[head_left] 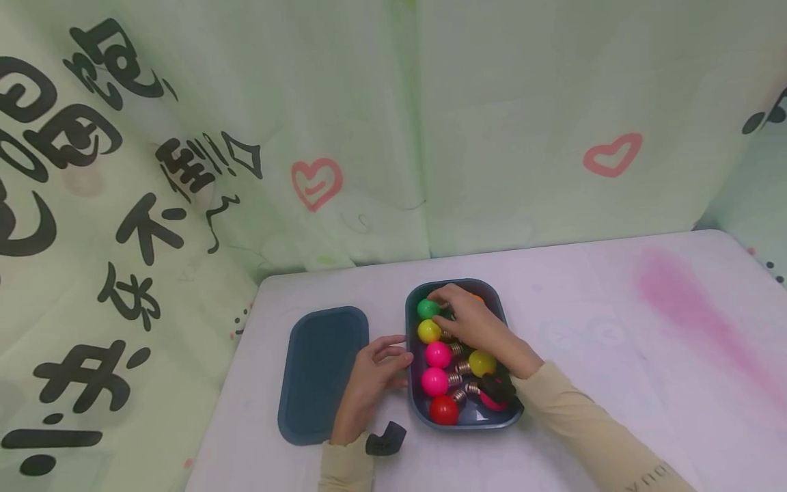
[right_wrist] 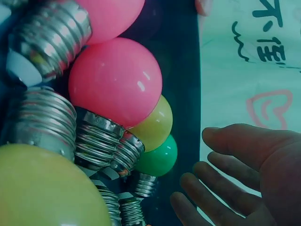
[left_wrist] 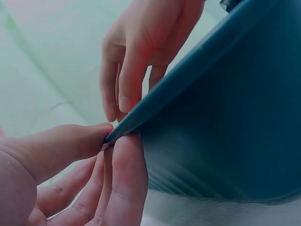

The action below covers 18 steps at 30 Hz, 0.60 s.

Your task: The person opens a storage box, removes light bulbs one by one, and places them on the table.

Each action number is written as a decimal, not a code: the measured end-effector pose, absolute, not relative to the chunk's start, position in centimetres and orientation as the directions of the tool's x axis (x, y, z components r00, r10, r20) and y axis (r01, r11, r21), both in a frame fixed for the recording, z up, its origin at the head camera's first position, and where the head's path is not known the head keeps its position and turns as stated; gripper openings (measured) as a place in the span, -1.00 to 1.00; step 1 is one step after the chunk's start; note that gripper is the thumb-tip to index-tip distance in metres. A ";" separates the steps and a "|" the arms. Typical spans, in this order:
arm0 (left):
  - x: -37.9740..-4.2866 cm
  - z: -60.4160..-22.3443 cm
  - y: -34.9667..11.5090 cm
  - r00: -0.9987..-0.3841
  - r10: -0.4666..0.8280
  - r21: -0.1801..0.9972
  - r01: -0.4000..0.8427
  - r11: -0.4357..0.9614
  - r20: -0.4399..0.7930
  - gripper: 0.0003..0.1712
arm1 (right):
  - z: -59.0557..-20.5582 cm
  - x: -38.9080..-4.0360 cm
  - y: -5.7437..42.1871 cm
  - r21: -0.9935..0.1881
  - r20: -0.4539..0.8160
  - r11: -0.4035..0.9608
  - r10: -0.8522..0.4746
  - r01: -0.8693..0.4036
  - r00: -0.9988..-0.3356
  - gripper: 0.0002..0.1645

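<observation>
Green bulb [head_left: 427, 309] at the far left corner of the dark tray [head_left: 451, 428], just beside the right hand [head_left: 470, 318] with its loosely parted, empty fingers. Hard to tell from these angles whether touching the bulb. Along the tray's left wall, toward the near edge of the surface [head_left: 584, 383]: yellow bulb [head_left: 429, 331], two pink bulbs [head_left: 438, 355], red bulb [head_left: 444, 410]. On the tray's left rim, the left hand [head_left: 380, 362], with thumb and forefinger pinched over it. Tray itself left of the surface's middle, near its far edge. Toward the surface's left edge, a flat dark blue panel [head_left: 326, 376]. Beyond the far edge, pale fabric [head_left: 510, 102].
</observation>
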<state>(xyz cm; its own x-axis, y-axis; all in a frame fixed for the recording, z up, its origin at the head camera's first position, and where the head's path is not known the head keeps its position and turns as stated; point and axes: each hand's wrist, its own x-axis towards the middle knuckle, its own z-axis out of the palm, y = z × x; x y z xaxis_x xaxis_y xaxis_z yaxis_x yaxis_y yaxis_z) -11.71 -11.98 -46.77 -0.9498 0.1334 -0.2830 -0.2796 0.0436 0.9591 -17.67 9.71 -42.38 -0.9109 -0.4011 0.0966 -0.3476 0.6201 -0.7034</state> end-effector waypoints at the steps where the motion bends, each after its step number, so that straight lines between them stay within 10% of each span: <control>1: -11.7 -46.8 -12.0 -0.950 0.133 0.959 -0.279 0.046 -0.282 -0.47 | -42.4 -17.8 9.6 -0.698 0.094 0.626 -0.403 -0.349 -0.910 -0.52; 18: -11.7 -46.9 -12.0 -0.950 0.128 0.958 -0.278 0.063 -0.284 -0.49 | -42.6 -19.3 9.0 -0.627 0.053 0.683 -0.445 -0.376 -0.894 -0.51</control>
<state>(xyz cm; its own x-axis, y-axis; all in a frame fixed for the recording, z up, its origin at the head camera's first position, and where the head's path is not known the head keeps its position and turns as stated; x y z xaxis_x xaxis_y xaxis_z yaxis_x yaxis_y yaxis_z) -11.69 -11.98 -46.90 -0.9502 0.1278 -0.2843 -0.2784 0.0625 0.9584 -19.27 8.96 -42.59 -0.8942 -0.4445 0.0526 -0.3762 0.6826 -0.6266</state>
